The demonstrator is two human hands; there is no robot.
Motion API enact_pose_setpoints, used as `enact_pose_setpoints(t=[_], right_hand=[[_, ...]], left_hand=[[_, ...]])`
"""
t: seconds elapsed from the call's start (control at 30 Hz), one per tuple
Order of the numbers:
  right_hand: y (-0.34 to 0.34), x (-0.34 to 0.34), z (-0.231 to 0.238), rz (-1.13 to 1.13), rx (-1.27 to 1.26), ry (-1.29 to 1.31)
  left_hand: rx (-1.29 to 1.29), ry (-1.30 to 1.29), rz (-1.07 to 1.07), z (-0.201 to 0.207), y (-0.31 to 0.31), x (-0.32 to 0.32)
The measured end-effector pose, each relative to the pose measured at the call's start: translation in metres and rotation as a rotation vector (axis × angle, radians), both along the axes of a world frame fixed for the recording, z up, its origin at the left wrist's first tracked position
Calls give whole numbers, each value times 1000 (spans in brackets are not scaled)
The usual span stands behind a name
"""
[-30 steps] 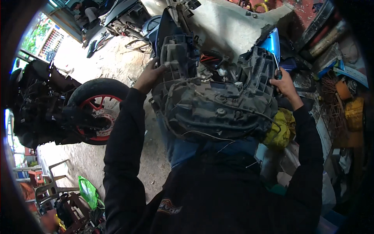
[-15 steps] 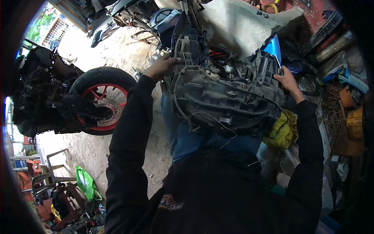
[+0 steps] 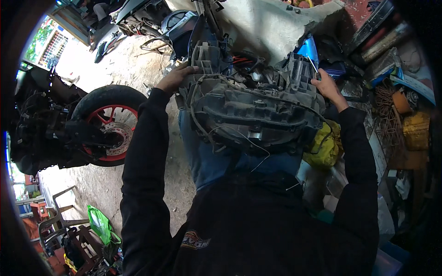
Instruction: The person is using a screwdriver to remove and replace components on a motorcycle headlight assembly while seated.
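A black plastic headlight assembly (image 3: 248, 108), dusty and with wires running over it, rests across my lap on blue jeans. My left hand (image 3: 174, 79) grips its left side, thumb lying on top near an upright ribbed bracket (image 3: 202, 56). In my right hand (image 3: 328, 88) is a screwdriver (image 3: 312, 63); its thin metal shaft points up and away, beside the assembly's right bracket (image 3: 300, 73). Most of the handle is hidden in my closed fingers. A blue panel (image 3: 307, 48) shows just beyond the shaft's tip. One thin pale wire (image 3: 258, 146) dangles from the assembly's near side.
To the left stands a motorcycle wheel (image 3: 110, 126) with a red rim, attached to a dark motorcycle. A yellow plastic bag (image 3: 324, 149) lies right of my lap. A green bag (image 3: 100, 225) and a chair (image 3: 53, 218) are at lower left. Rusty rods (image 3: 386, 110) lie far right.
The whole view has shifted, so most things sit a little further left in the picture. Both hands keep about the same places on and beside the headlight assembly.
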State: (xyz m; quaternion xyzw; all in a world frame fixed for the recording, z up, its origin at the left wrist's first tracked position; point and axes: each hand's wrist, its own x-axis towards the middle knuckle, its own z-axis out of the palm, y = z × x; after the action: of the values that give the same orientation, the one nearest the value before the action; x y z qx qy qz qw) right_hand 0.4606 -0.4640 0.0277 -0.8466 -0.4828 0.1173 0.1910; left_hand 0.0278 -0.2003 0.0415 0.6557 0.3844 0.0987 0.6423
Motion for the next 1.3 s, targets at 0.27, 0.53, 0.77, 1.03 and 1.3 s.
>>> enact_pose_setpoints(t=[0.27, 0.53, 0.77, 1.03, 1.3], right_hand=[[-17, -12, 20, -21, -57, 27], [-43, -36, 54, 28, -104, -64], [-26, -58, 89, 272, -102, -417], [50, -52, 76, 766, 75, -624], [112, -35, 105, 385, -674, -460]], left_hand=[[-95, -47, 18, -3, -1, 4], [145, -281, -16, -18, -15, -14], [253, -274, -21, -3, -27, -20], [407, -297, -29, -7, -31, -26], [468, -289, 9, 21, -54, -20]])
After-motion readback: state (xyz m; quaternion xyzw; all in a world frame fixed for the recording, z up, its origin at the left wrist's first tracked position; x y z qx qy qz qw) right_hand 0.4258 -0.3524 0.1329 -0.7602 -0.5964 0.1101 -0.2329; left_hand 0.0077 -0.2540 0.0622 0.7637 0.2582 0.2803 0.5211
